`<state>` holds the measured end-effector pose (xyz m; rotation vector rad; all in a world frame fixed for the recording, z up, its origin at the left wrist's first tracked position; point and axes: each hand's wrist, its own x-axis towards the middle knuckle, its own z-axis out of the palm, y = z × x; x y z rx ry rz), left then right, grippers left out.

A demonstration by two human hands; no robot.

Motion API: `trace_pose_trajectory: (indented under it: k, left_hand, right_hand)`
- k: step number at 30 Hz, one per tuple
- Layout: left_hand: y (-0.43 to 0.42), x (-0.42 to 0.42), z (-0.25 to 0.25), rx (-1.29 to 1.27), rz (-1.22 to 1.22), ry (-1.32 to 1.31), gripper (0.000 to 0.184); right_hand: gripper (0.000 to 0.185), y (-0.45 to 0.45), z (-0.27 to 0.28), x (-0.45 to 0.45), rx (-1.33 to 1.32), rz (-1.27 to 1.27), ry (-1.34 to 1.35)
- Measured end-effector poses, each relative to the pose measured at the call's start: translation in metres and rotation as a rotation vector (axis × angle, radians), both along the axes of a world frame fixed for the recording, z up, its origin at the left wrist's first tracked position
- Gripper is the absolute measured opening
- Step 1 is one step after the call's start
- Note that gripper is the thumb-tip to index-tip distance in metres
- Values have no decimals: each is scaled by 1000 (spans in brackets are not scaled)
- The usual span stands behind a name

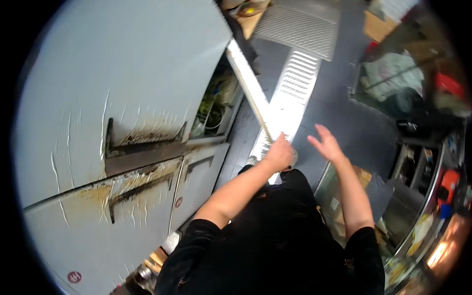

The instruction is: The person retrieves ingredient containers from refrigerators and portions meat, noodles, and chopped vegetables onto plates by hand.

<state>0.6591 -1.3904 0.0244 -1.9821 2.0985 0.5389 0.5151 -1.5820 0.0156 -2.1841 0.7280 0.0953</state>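
My left hand point(280, 153) is at the lower edge of an opened refrigerator door point(250, 83), seen nearly edge-on; its fingers are curled against that edge. Through the gap beside the door, green items point(215, 110) show on the inside of the cabinet. My right hand point(325, 143) hangs in the air over the dark floor, fingers spread, holding nothing. The large grey refrigerator front point(132, 59) fills the left side, with a stained dark handle point(147, 147).
A metal drain grate point(297, 73) runs along the dark tiled floor point(344, 113). At the right stand a glass-sided case with a plastic bag point(393, 73) and a counter with dark bins point(418, 167). A textured metal plate point(300, 24) lies ahead.
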Motion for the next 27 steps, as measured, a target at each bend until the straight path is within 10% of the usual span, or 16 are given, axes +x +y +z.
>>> trace_pose_trajectory:
  k: [2,7,15,18,27]
  left_hand:
    - [0,-4,-15,-433,138,157,46]
    - [14,15,-16,-464,557,637,57]
    - [121,156,-236,-155,1847,928,39]
    - [133,234,-350,-524,2284,1304,32]
    - [14,391,-443,-744,2483,1882,69]
  right_hand:
    - [84,-9,3,60,80,35,12]
    - [91,-12,-18,152,134,149,65]
    - [76,-34,-38,173,-432,17,107]
    - [71,-50,-43,176,-455,23,134]
    - [76,-81,-61,164,-432,-6,115]
